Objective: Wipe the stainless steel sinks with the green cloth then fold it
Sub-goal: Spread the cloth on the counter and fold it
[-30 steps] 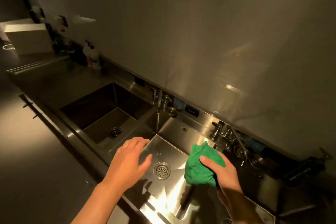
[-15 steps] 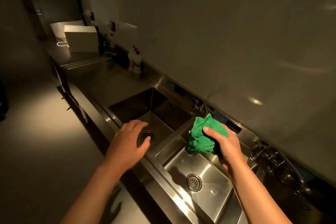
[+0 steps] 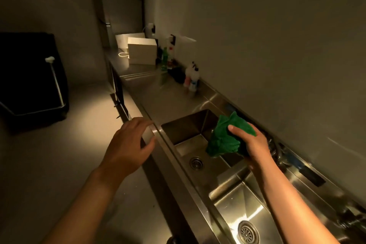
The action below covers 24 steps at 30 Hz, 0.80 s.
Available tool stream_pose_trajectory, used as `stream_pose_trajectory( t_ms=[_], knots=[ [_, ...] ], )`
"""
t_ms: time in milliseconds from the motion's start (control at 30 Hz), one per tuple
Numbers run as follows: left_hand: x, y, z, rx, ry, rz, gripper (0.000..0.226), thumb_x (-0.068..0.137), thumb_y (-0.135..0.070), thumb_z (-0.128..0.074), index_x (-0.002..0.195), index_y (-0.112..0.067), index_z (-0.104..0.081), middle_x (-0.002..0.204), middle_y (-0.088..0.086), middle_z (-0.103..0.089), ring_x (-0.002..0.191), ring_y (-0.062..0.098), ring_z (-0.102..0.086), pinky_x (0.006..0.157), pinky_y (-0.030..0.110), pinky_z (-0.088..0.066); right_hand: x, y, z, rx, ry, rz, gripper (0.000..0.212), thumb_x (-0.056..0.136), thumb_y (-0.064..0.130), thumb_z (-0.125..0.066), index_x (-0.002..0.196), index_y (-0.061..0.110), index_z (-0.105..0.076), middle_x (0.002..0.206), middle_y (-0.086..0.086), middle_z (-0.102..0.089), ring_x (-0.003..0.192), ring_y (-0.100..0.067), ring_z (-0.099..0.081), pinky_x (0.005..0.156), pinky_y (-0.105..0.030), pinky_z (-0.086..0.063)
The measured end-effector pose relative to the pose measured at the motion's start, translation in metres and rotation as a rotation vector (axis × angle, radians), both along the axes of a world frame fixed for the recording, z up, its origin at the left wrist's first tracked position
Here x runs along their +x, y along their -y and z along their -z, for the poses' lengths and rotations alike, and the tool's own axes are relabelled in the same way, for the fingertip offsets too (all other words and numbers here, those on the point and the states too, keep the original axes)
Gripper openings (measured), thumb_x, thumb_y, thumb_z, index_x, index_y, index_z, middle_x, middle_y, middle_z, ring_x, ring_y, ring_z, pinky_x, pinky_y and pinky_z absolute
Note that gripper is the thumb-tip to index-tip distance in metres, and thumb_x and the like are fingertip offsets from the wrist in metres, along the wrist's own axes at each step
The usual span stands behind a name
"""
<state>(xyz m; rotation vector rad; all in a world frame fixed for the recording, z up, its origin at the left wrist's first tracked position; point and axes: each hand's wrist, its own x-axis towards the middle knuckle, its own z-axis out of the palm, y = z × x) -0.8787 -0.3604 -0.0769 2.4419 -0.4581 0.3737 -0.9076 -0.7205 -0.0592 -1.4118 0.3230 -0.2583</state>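
My right hand [image 3: 251,144] is shut on the bunched green cloth [image 3: 223,138], which hangs above the right side of the far stainless steel sink [image 3: 184,128]. That sink has a round drain [image 3: 196,163] in its floor. A second steel sink [image 3: 233,210] lies nearer to me, with its own drain [image 3: 248,232] catching the light. My left hand [image 3: 129,146] hovers open, fingers spread, over the front edge of the counter, left of the far sink. It holds nothing.
The steel counter [image 3: 158,93] runs away from me along the wall. On it stand soap bottles [image 3: 191,78], a green bottle [image 3: 164,59] and a white box [image 3: 141,50]. Taps [image 3: 277,150] line the wall side. A dark bin [image 3: 29,77] stands on the floor at left.
The view has swung left along the counter. My right hand carried the green cloth from the near sink over to the far sink. My left hand stayed open and moved left with it.
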Motion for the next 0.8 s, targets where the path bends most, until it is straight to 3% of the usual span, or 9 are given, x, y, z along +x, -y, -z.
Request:
stream_pose_trajectory(
  t_ms=[233,400,567,800],
  knots=[
    [0.074,-0.006,0.002,0.068,-0.051,-0.083,0.052,0.098,-0.045,-0.061,0.146,-0.027,-0.051,0.149,-0.003,-0.050,0.133,0.018,-0.049,0.104,0.031,-0.044,0.089,-0.014,0.028,0.117,-0.014,-0.043,0.064,0.058,0.032,-0.098,0.116,0.022,-0.073,0.111,-0.009,-0.077,0.101,-0.028,-0.075,0.080,-0.041,-0.061],
    [0.157,0.006,0.004,0.086,-0.068,-0.083,0.050,0.099,-0.045,-0.059,0.145,-0.030,-0.051,0.150,-0.005,-0.049,0.135,0.016,-0.046,0.101,0.028,-0.039,0.172,-0.005,0.043,0.216,-0.024,0.018,0.068,0.056,0.028,-0.099,0.118,0.019,-0.072,0.111,-0.012,-0.077,0.101,-0.032,-0.075,0.085,-0.048,-0.060],
    [0.237,0.030,-0.001,0.106,-0.090,-0.061,0.048,0.099,-0.047,-0.061,0.144,-0.030,-0.054,0.149,-0.004,-0.052,0.136,0.018,-0.048,0.102,0.029,-0.039,0.244,0.010,0.047,0.278,-0.030,0.061,0.053,0.064,0.022,-0.094,0.113,0.021,-0.073,0.108,-0.009,-0.078,0.098,-0.029,-0.076,0.078,-0.043,-0.063],
    [0.323,0.074,0.001,0.187,-0.100,0.016,0.048,0.098,-0.046,-0.064,0.143,-0.032,-0.054,0.149,-0.002,-0.054,0.134,0.021,-0.052,0.096,0.026,-0.035,0.305,0.038,0.057,0.374,-0.056,0.146,0.048,0.069,0.013,-0.090,0.112,0.022,-0.070,0.101,-0.006,-0.079,0.089,-0.025,-0.077,0.066,-0.035,-0.062]
  ],
)
